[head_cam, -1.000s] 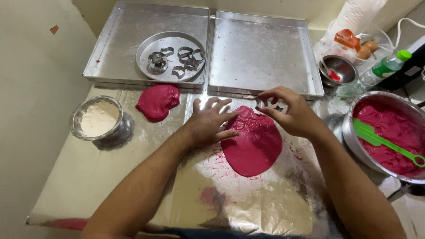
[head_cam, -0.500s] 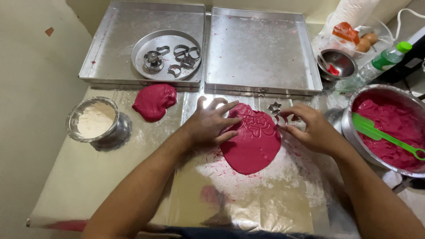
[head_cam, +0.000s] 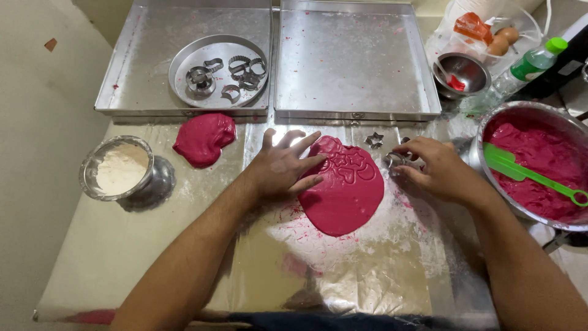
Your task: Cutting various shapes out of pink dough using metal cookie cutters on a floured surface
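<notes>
A single view is given, taken from a head-worn camera above the near edge of the foil-covered table (head_cam: 153,245). It is aimed steeply downward and away, at close range. Both forearms are seen entering from the near edge; two metal trays (head_cam: 361,113) are framed at the far side.

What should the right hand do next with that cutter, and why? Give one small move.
Probably carry the metal cutter left onto a smooth part of the pink dough and press. The right hand holds it just off the dough's right edge, the left hand steadies the left edge, and the upper area already shows pressed shapes, while the lower part looks unmarked.
</notes>
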